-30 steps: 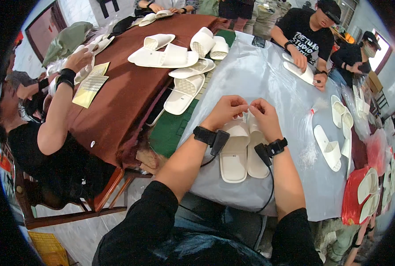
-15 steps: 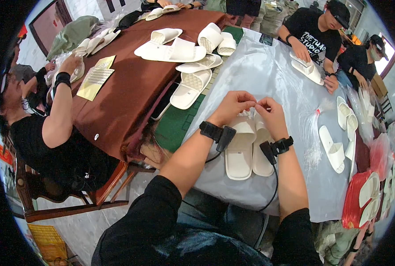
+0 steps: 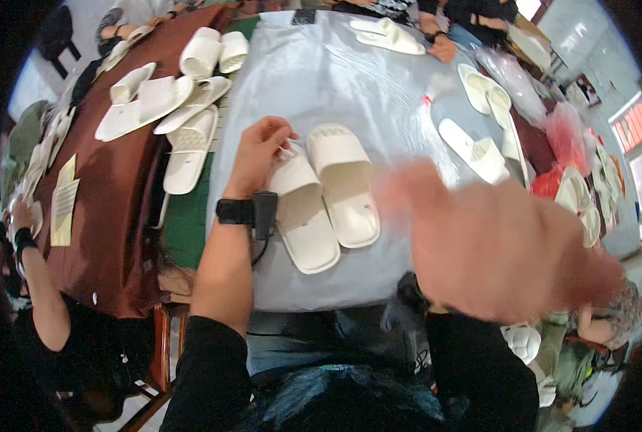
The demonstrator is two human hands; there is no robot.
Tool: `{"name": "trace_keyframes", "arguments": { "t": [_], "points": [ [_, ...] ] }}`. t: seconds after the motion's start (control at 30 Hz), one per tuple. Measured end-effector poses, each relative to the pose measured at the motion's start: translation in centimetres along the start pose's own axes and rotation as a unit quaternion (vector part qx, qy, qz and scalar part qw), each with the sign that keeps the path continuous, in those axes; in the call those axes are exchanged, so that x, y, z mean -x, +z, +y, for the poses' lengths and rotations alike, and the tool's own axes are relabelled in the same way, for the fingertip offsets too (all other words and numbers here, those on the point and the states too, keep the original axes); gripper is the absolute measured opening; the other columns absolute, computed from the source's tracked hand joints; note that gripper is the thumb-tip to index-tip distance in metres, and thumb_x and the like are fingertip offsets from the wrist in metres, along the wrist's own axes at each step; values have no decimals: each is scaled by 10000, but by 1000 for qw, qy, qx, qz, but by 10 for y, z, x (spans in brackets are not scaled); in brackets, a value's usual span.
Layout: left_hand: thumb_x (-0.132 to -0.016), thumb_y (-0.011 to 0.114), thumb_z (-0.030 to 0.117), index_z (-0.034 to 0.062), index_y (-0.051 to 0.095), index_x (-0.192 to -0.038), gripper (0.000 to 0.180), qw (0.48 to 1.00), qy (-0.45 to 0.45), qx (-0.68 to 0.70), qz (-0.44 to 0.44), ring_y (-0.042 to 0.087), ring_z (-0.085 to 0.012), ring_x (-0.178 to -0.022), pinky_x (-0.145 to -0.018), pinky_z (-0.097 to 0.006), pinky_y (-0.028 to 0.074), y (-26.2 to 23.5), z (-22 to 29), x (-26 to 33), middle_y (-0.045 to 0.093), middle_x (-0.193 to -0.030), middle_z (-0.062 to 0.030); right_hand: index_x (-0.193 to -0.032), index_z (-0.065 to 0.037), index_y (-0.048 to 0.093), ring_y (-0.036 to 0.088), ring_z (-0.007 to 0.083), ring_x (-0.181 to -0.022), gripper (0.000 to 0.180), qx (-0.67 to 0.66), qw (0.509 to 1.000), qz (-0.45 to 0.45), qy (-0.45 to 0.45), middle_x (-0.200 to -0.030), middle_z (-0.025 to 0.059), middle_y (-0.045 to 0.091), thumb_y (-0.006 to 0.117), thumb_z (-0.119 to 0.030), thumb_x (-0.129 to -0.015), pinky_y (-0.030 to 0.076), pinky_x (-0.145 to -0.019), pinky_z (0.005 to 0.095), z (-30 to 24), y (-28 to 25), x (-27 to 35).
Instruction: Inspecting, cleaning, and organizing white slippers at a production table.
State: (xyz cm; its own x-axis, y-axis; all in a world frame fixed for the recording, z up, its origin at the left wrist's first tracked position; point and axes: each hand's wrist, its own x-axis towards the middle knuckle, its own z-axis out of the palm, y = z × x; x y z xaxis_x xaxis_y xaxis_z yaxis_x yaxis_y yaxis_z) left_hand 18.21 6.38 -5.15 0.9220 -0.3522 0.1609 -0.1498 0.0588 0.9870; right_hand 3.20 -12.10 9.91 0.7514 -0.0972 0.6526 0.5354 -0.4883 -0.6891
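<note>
Fingers of left hand (image 3: 260, 155) pinch left slipper (image 3: 303, 212) — blurred right hand (image 3: 501, 248), fingers unclear, blocks the table (image 3: 350, 79).

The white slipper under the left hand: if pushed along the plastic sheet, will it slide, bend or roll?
The white slipper lies flat on its sole, so rolling seems unlikely. It looks like thick foam, probably light and slightly bendable. The plastic sheet looks glossy, so it may slide easily.

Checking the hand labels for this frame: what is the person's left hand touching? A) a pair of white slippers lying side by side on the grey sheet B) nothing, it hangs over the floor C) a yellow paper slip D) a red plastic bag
A: the left hand pinches at the strap end of the nearer of the two white slippers on the grey sheet.
</note>
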Motion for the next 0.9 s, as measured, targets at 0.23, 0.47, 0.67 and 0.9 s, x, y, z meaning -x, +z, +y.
{"name": "trace_keyframes", "arguments": {
  "t": [0.23,0.47,0.67,0.9],
  "points": [
    [-942,600,165,72,634,-1016,124,998,-47,5,44,539,-50,-739,-639,-195,427,-16,-5,1,671,-890,-5,-870,-12,576,584,174,-657,133,98,987,10,128,-747,58,604,628,-133,-892,494,-752,354,1,-24,48],
    [-951,601,164,70,625,-1046,136,997,-59,21,42,548,-44,-752,-631,-173,423,-15,-6,1,667,-903,-14,-846,-21,577,586,175,-653,141,175,964,3,197,-740,57,607,626,-146,-887,492,-740,348,-8,-36,59],
    [-949,604,160,68,624,-1048,136,997,-63,12,40,544,-46,-763,-635,-171,422,-16,-6,3,658,-905,-11,-825,-28,578,587,176,-650,150,245,944,-5,219,-735,56,608,625,-158,-884,490,-729,343,-22,-48,53],
    [-951,602,160,73,624,-1043,129,996,-65,38,39,542,-33,-738,-631,-162,418,-18,-7,3,658,-901,1,-800,-36,580,588,176,-647,162,304,922,-17,241,-728,54,610,623,-171,-879,489,-716,337,-40,-45,44]
  ]
}}
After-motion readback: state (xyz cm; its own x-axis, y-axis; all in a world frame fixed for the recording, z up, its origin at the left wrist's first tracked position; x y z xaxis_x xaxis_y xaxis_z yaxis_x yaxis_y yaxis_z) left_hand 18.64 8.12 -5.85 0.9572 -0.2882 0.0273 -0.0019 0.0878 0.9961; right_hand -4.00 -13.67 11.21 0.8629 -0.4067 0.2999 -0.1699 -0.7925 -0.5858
